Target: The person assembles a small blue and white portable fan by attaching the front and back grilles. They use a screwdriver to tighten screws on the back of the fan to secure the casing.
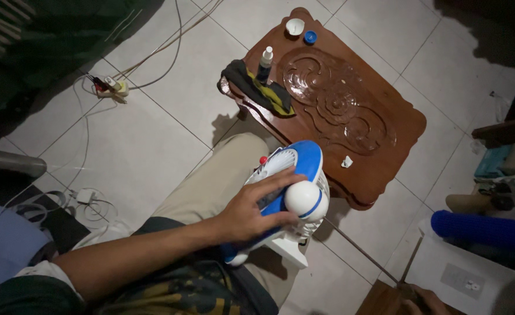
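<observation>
- Blue-and-white plastic marks the small fan (pixel 286 192), which rests on the person's lap over the beige trouser leg (pixel 222 175), just short of the near edge of the carved wooden table (pixel 351 111).
- Left hand (pixel 251 213) lies spread over the fan's blue rear housing, fingers (pixel 281 178) splayed across the grille and thumb toward the white round motor cap (pixel 305 200); it presses and steadies the fan more than it clenches it.
- Right hand (pixel 424 300) sits low at the bottom edge of the view, well apart from the fan, closed around the handle end of a long thin rod-like tool (pixel 362 251); the grip itself is mostly cut off by the frame.
- Tool shaft runs diagonally from that hand up and leftward, its tip ending just beside the motor cap; whether the tip touches the fan cannot be told.
- Fan's long axis slants from the white base (pixel 286 245) near the body up toward the table, roughly crossing the line of the shaft.
- Left hand is the nearer one by far, being on the fan.
- On the table stand a small dropper bottle (pixel 265 63), a folded dark cloth (pixel 257 87), a blue cap (pixel 310 37) and a white cup (pixel 295 26).
</observation>
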